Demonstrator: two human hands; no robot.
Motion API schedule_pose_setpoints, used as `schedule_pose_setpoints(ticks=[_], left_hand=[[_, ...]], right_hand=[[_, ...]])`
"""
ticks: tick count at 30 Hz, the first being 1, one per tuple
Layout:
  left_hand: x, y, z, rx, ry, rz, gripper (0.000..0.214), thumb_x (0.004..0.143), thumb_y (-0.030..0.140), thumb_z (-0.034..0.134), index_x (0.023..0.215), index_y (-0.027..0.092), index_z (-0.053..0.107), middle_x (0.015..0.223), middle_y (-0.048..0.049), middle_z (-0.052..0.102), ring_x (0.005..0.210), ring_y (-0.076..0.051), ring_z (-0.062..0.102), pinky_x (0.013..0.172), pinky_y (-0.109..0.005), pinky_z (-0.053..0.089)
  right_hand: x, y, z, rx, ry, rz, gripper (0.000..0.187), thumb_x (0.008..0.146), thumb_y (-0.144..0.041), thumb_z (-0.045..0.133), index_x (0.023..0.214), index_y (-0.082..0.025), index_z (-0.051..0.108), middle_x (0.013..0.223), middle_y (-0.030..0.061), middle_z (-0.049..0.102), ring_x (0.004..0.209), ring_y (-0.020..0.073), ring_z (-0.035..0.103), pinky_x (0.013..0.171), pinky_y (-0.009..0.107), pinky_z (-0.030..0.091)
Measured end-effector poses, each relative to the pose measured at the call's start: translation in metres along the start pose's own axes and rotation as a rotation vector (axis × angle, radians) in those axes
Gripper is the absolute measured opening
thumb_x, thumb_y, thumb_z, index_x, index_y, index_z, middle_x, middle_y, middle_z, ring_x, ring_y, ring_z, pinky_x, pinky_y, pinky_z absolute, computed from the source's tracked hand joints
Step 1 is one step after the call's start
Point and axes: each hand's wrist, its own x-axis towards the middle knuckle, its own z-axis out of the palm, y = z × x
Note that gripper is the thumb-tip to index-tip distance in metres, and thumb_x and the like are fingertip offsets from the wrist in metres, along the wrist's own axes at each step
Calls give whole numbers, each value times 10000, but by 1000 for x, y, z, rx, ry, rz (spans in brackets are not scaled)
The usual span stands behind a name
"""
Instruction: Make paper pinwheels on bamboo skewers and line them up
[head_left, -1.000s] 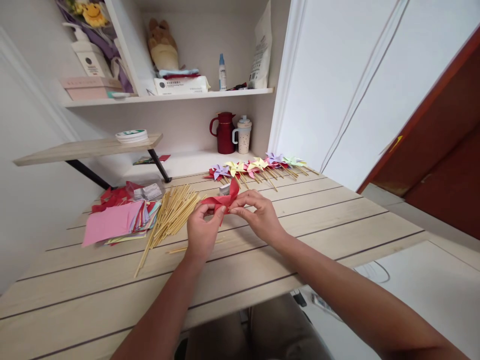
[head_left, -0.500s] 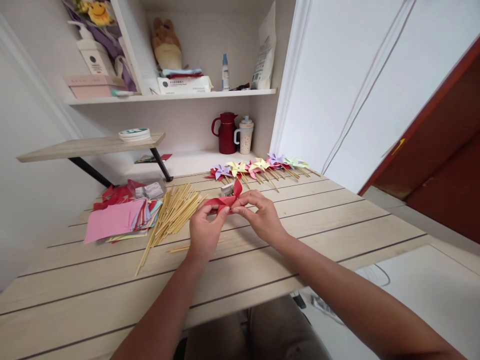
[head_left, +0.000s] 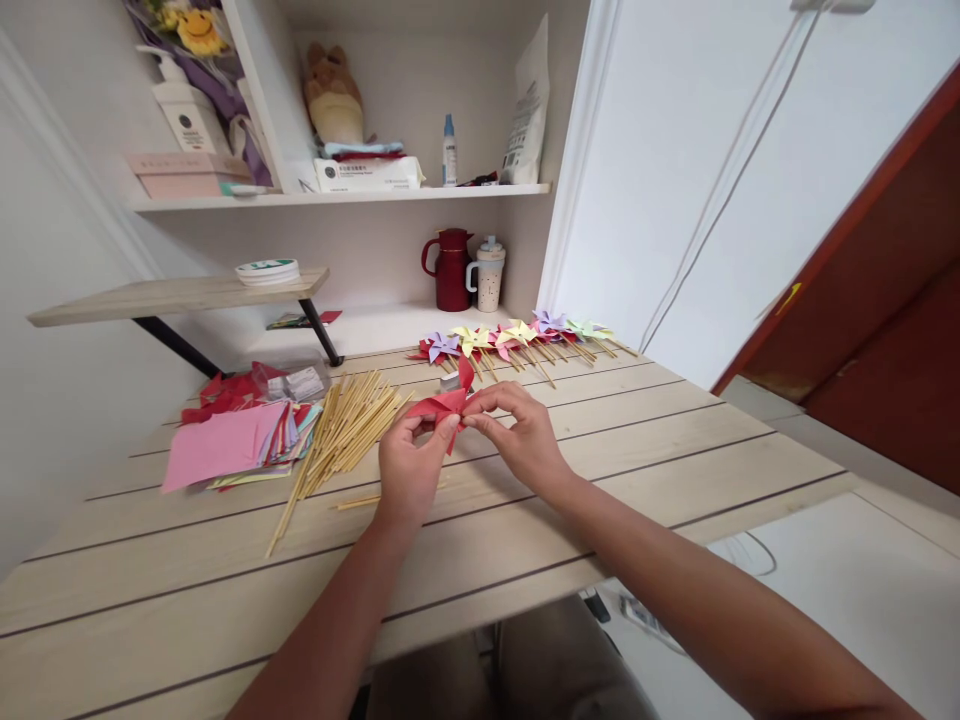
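- Holding red paper [head_left: 442, 402] above the table [head_left: 637, 430], I record one point upward, another leftward; long axis unclear.
- Left hand [head_left: 410, 462]: grip pinched on paper.
- Right hand [head_left: 519, 428]: likewise, forearm slanting inward.

Planked tabletop [head_left: 645, 445] — loose sticks [head_left: 351, 425], colored paper stack [head_left: 221, 445], row of pinwheels [head_left: 520, 333].

Operating remotely, I hold the left hand [head_left: 409, 468] and right hand [head_left: 523, 438] with fingertips close together, each in a thumb-to-finger pinch; the left thumb [head_left: 444, 434] slants upward, the right index finger [head_left: 492, 394] arches. Left forearm [head_left: 330, 610] and right forearm [head_left: 690, 575], both bare, converge from below, the right more obliquely.
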Motion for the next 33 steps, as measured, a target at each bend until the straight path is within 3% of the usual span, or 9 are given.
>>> schedule_pose_setpoints(ticks=[11,15,24,33], left_hand=[[0,1,1,7,6,-10,209,766,357,769,884,184,758,902,-70,749,844,-202,682,827,-345,545],[1,-1,-1,87,-12,91,176,808,338,737,911,197,756,907,-61,739,863,-203,677,828,-345,535],[1,9,-4,373,16,452,29,853,226,694,839,214,716,904,-36,706,874,-182,654,830,-313,516],[1,9,-4,446,27,508,32,864,236,694,869,214,718,908,-34,719,869,-187,660,826,-315,520]], right_hand=[[0,-3,-2,-85,-20,-44,165,931,-305,684,781,-241,711,842,36,717,880,233,619,848,398,447],[1,-4,-4,-93,-51,-71,158,934,-235,676,777,-224,689,834,28,714,873,223,601,845,389,428],[1,2,-3,33,-82,-14,136,902,-185,706,773,-221,677,828,11,712,855,204,612,836,359,439],[1,3,-2,95,-77,11,147,915,-218,676,768,-226,669,818,10,694,848,197,610,816,345,449]])
